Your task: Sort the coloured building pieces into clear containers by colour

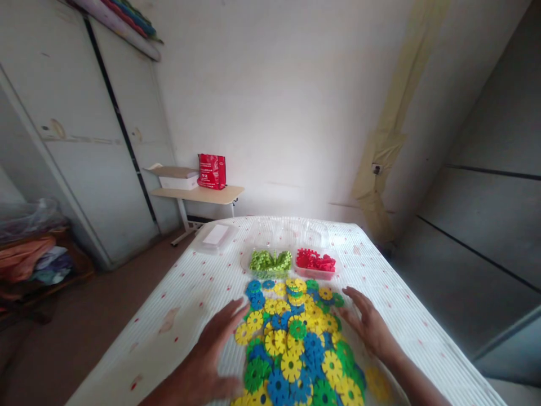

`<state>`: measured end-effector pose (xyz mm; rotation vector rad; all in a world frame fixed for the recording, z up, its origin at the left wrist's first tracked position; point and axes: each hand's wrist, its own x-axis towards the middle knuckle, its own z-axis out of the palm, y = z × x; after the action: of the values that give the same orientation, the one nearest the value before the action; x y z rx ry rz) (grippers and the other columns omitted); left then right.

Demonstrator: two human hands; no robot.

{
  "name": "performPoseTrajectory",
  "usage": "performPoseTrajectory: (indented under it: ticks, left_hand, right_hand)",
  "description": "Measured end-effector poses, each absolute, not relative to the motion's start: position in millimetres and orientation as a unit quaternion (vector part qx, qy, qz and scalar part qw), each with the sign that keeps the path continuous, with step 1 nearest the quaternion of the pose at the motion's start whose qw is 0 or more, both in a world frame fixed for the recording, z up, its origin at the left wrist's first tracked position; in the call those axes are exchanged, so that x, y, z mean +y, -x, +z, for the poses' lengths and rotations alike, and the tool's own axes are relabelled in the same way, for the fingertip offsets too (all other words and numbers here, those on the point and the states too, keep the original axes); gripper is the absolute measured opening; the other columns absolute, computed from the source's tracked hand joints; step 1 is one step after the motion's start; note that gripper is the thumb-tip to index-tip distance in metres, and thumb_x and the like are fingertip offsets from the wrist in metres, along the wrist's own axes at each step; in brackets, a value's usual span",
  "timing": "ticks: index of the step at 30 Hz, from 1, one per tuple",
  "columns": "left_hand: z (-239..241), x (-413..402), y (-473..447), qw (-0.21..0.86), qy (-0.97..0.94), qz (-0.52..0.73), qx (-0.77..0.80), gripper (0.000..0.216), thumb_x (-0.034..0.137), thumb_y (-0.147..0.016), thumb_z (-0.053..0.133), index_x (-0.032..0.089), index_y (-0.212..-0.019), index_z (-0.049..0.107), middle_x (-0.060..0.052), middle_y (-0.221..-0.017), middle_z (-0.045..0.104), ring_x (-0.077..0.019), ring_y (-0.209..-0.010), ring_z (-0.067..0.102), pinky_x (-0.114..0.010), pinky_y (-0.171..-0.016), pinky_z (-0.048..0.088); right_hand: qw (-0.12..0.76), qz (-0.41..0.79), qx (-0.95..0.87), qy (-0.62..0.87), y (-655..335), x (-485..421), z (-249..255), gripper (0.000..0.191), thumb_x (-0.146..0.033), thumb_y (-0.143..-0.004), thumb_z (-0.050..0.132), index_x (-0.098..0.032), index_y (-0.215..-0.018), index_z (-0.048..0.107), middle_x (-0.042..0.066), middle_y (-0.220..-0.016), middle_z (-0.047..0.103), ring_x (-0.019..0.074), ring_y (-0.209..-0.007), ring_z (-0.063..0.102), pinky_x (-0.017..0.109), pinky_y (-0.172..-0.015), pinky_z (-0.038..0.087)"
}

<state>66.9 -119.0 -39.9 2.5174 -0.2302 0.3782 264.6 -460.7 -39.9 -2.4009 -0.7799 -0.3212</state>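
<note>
Table with white cloth (pixel 186 321), red-speckled. Pile of notched plastic discs (pixel 302 341) spread over the near middle of it, blue, green and yellow, many overlapping. Left hand (pixel 211 355) at the pile's left edge, thumb and fingers apart, nothing seen in its grasp; fingertips by a yellow disc (pixel 243 334), contact cannot be told. Right hand (pixel 366 324) at the opposite edge, fingers spread, partly blurred, likewise nothing seen in the grasp; contact unclear here too. Another yellow disc (pixel 377 384), blurred, beside the right forearm. Just beyond the pile, two clear tubs side by side: left one (pixel 270 274) with light green pieces (pixel 270 261), right one (pixel 321 275) with red pieces (pixel 315 260). Farther left on the cloth, a clear container (pixel 215 235) with a white label. Against the back wall, a small side table (pixel 196 194) bearing a red bag (pixel 212 171) and a white box (pixel 180 183)
</note>
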Motion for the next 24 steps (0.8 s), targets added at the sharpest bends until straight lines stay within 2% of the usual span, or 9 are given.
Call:
performPoseTrajectory:
  ticks: [1, 3, 5, 10, 12, 14, 17, 20, 24]
  left_hand:
    - [-47.1, -122.9, -55.0, 0.239, -0.956, 0.127, -0.110, 0.094, 0.068, -0.063, 0.057, 0.031, -0.141, 0.019, -0.008, -0.148, 0.020, -0.0351, -0.131, 0.026, -0.052, -0.103, 0.027]
    - [-63.9, -133.8, -37.0, 0.153, -0.969, 0.146, -0.127, 0.076, 0.059, -0.075, 0.052, 0.039, -0.139, 0.019, -0.004, -0.147, 0.023, -0.0344, -0.131, 0.027, -0.055, -0.103, 0.023]
    - [-77.5, -142.7, -29.6, 0.095, -0.975, 0.171, -0.109, 0.068, 0.055, -0.080, 0.048, 0.041, -0.139, 0.018, -0.004, -0.148, 0.022, -0.0348, -0.132, 0.024, -0.057, -0.103, 0.021]
    - [-75.6, -144.8, -43.0, 0.077, -0.985, 0.141, -0.056, 0.105, 0.076, -0.058, 0.053, 0.028, -0.143, 0.013, -0.014, -0.150, 0.008, -0.0456, -0.131, 0.013, -0.064, -0.098, 0.019]
    - [-69.4, -145.0, -51.4, 0.084, -0.987, 0.119, -0.060, 0.111, 0.080, -0.053, 0.052, 0.028, -0.143, 0.012, -0.015, -0.150, 0.005, -0.0472, -0.131, 0.013, -0.067, -0.097, 0.017]
    - [-66.4, -147.5, -59.0, 0.092, -0.987, 0.111, -0.077, 0.108, 0.079, -0.055, 0.051, 0.028, -0.143, 0.013, -0.015, -0.150, 0.004, -0.0464, -0.131, 0.014, -0.068, -0.097, 0.017]
    - [-65.3, -152.6, -69.1, 0.105, -0.983, 0.132, -0.078, 0.087, 0.064, -0.070, 0.053, 0.029, -0.142, 0.019, -0.012, -0.150, 0.012, -0.0399, -0.132, 0.020, -0.062, -0.100, 0.021]
    - [-57.5, -156.8, -77.9, 0.115, -0.980, 0.154, -0.058, 0.069, 0.039, -0.078, 0.054, 0.031, -0.140, 0.025, -0.007, -0.146, 0.027, -0.0328, -0.131, 0.026, -0.056, -0.103, 0.023]
    - [-36.7, -164.5, -93.3, 0.122, -0.979, 0.105, -0.128, 0.073, 0.041, -0.072, 0.058, 0.036, -0.138, 0.026, 0.000, -0.146, 0.028, -0.0313, -0.133, 0.021, -0.059, -0.105, 0.014]
  right_hand:
    - [0.280, -0.106, -0.293, 0.908, -264.0, -470.1, -46.4, 0.048, -0.048, -0.082, 0.047, -0.024, -0.123, 0.051, 0.008, -0.128, 0.052, 0.0248, -0.119, 0.046, 0.043, -0.100, 0.040]
    - [0.256, -0.084, -0.299, 0.915, -254.8, -482.2, -57.1, 0.053, -0.048, -0.082, 0.047, -0.027, -0.131, 0.043, 0.006, -0.137, 0.043, 0.0256, -0.126, 0.038, 0.044, -0.102, 0.037]
    - [0.244, -0.070, -0.308, 0.917, -240.3, -483.5, -63.1, 0.056, -0.048, -0.083, 0.046, -0.030, -0.135, 0.037, 0.004, -0.144, 0.033, 0.0274, -0.130, 0.031, 0.047, -0.104, 0.033]
    - [0.290, -0.055, -0.296, 0.908, -212.0, -452.2, -62.2, 0.055, -0.045, -0.087, 0.039, -0.027, -0.138, 0.029, 0.004, -0.148, 0.021, 0.0255, -0.134, 0.020, 0.047, -0.108, 0.025]
    - [0.318, -0.061, -0.278, 0.905, -203.5, -434.6, -59.9, 0.055, -0.045, -0.088, 0.037, -0.026, -0.138, 0.028, 0.005, -0.148, 0.022, 0.0245, -0.134, 0.020, 0.047, -0.108, 0.024]
    - [0.338, -0.054, -0.281, 0.896, -194.1, -418.0, -57.0, 0.054, -0.044, -0.089, 0.036, -0.025, -0.139, 0.027, 0.006, -0.148, 0.021, 0.0232, -0.135, 0.020, 0.046, -0.108, 0.025]
    - [0.348, -0.032, -0.328, 0.878, -182.3, -397.8, -50.0, 0.053, -0.041, -0.089, 0.038, -0.025, -0.138, 0.028, 0.006, -0.147, 0.023, 0.0218, -0.134, 0.023, 0.042, -0.107, 0.029]
    - [0.329, -0.040, -0.372, 0.867, -182.5, -385.3, -40.3, 0.049, -0.040, -0.086, 0.045, -0.022, -0.131, 0.041, 0.009, -0.141, 0.035, 0.0236, -0.130, 0.031, 0.041, -0.105, 0.032]
    - [0.270, -0.065, -0.408, 0.870, -200.7, -374.4, -29.0, 0.040, -0.037, -0.080, 0.054, -0.020, -0.116, 0.056, 0.010, -0.129, 0.050, 0.0269, -0.121, 0.040, 0.045, -0.102, 0.033]
